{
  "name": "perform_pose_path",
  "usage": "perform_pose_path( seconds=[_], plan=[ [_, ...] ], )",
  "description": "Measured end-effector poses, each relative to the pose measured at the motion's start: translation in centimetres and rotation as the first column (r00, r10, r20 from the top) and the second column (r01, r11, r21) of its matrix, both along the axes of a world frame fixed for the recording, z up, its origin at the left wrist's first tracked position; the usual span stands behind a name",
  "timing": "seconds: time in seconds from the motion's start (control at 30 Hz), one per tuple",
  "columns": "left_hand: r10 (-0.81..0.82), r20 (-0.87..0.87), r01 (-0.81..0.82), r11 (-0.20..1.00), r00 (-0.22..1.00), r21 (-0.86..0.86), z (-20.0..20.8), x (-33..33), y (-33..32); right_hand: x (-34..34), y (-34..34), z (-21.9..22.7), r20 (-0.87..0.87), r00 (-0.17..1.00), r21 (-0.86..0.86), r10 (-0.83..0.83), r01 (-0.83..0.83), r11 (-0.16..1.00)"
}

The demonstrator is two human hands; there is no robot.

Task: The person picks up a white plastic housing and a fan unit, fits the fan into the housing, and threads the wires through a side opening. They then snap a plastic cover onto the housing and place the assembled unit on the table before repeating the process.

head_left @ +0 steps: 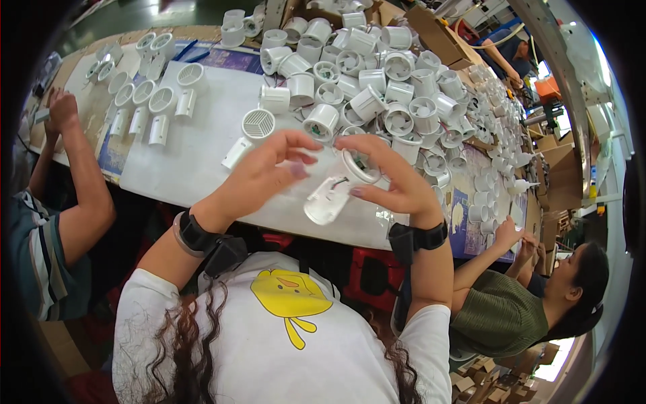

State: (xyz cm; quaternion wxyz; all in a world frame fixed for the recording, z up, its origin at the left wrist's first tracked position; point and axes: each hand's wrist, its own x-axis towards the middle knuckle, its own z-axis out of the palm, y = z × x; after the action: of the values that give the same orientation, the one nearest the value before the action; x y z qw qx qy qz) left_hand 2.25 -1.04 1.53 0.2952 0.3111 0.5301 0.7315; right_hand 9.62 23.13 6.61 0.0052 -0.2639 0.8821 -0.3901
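Note:
A white handheld fan housing point(328, 200) hangs tilted above the table, its round head up and its handle toward me. Dark wires and a bit of green show in its opening. My right hand point(397, 176) grips the round head between thumb and fingers. Just left of it, my left hand point(259, 172) is open, its fingers bent and apart with nothing between them. Beyond my left hand lies a fan with a slotted grille point(258, 124) on the white work surface point(215, 87).
A large heap of white cylindrical fan parts point(370, 81) fills the far middle and right. Several grilled fans point(161, 101) lie at the left near blue-handled pliers point(190, 52). Co-workers sit on both sides; one arm point(77, 161) is at the left, a green-sleeved person point(501, 313) at the right.

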Motion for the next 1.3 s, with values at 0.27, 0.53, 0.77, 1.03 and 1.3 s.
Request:
perform_pose_path(
  seconds=[0.27,0.53,0.77,1.03,1.3],
  plan=[
    [-0.109,0.321,0.067,0.988,0.941,0.139,3.5,0.3,5.3,-1.1,-1.5,2.4,-0.002,0.997,-0.405,0.076,-0.071,0.912],
    [-0.138,0.392,0.065,0.979,0.91,0.193,2.0,0.9,6.0,-0.7,-2.6,-0.9,-0.036,0.988,-0.48,-0.151,0.116,0.87],
    [-0.217,0.405,0.101,0.953,0.888,0.287,1.5,0.8,6.5,-0.7,-2.3,-1.9,-0.097,0.982,-0.506,-0.165,0.094,0.857],
    [-0.027,0.387,-0.073,0.968,0.921,0.242,1.4,0.1,6.6,0.9,-3.5,1.0,-0.324,0.805,-0.491,-0.498,0.307,0.815],
    [0.129,0.205,-0.161,0.976,0.97,0.146,0.4,-0.9,6.2,2.8,-4.7,3.3,-0.368,0.829,-0.027,-0.422,0.444,0.896]
  ],
)
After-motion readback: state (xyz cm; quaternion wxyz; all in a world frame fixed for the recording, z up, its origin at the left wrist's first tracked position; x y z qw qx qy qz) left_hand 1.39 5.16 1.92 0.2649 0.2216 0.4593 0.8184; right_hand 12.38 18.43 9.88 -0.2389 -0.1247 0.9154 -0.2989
